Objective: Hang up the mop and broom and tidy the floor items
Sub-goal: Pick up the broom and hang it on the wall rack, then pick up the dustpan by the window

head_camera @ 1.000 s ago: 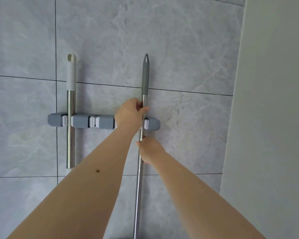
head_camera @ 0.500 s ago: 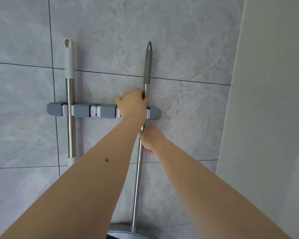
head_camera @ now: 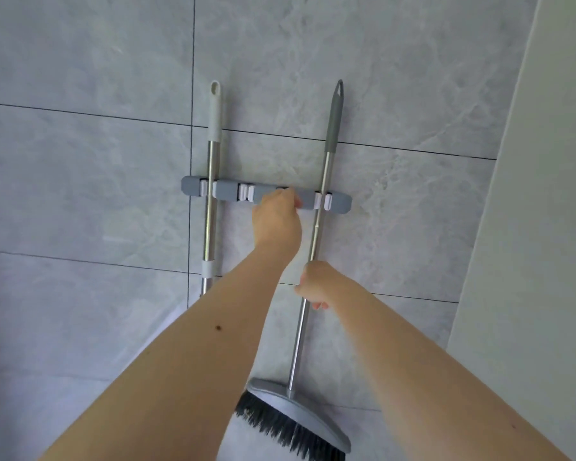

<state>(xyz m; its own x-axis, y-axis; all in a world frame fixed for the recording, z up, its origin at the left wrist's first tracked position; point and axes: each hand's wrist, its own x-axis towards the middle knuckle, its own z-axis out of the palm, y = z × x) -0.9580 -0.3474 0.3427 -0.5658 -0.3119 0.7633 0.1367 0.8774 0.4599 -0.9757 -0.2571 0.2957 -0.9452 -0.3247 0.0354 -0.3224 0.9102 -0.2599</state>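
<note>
A grey holder rail (head_camera: 341, 205) with white clips is fixed to the tiled wall. The mop pole (head_camera: 210, 207), with a white top grip, hangs in its leftmost clip. The broom (head_camera: 323, 181), with a grey top grip and steel pole, sits in the right clip; its grey head with dark bristles (head_camera: 290, 424) shows at the bottom. My left hand (head_camera: 276, 216) rests with curled fingers against the rail, just left of the broom pole. My right hand (head_camera: 316, 284) grips the broom pole lower down.
Grey marbled tiles (head_camera: 80, 194) cover the wall. A plain pale wall or door panel (head_camera: 539, 227) closes in the right side. One free clip (head_camera: 245, 192) sits between the mop and my left hand.
My left hand has come off the broom pole and now lies on the rail beside it. My head has pulled back, so the broom head is in view.
</note>
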